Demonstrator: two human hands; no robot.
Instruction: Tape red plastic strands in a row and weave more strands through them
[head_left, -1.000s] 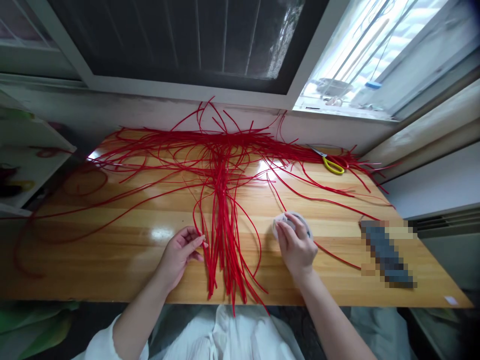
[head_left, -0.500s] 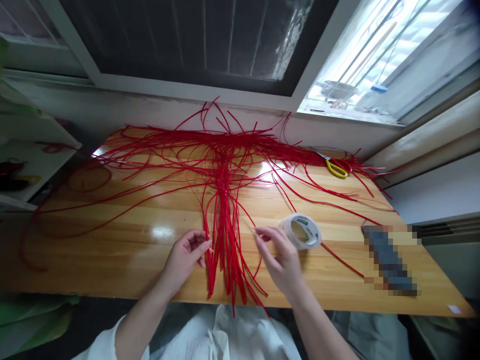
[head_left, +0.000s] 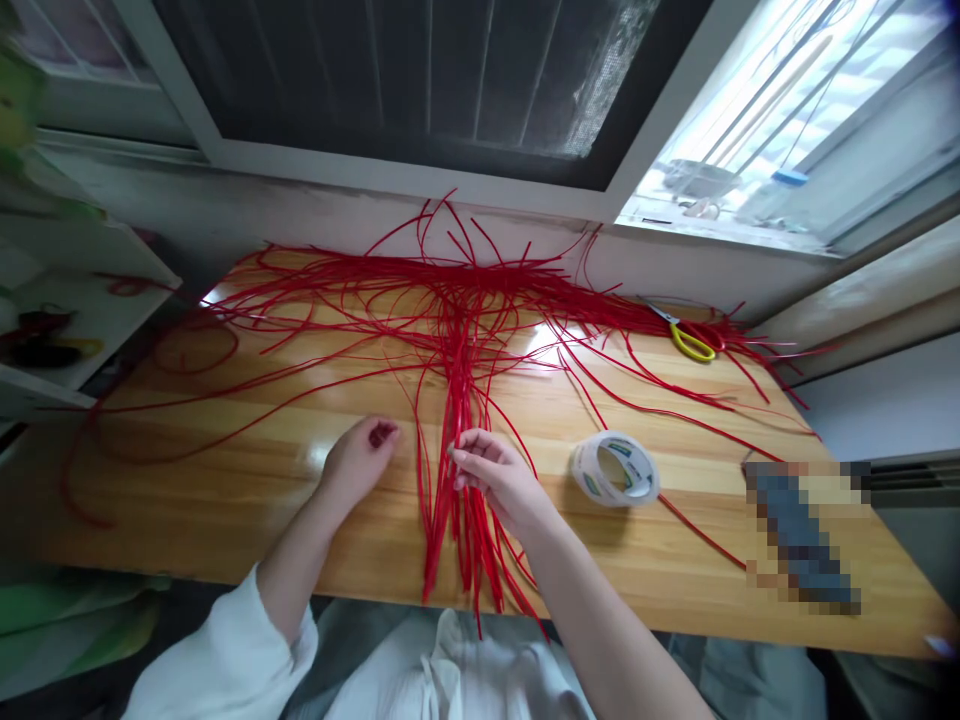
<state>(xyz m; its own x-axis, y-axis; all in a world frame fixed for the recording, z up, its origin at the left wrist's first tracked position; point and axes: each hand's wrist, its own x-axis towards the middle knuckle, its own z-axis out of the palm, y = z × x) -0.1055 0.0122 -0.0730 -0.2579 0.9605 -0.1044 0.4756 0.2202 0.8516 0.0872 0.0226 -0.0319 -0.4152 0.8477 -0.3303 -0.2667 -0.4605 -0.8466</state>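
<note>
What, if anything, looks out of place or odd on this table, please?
Nothing looks spilled, but the red cords sprawl untidily across the wooden table, a few ends poking past its near edge. The scissors lie among strands at the far right. A pixelated patch obscures something dark.

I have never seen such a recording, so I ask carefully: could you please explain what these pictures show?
No machine works here: every picture comes from one camera on a person's head, looking down at their bare hands. On the wooden table lie many red cords, scissors at the far right, a roll of clear tape and a blurred-out dark object. The right hand is at the cords; whether it holds any is unclear. The left hand, curled, is apart from them.
</note>
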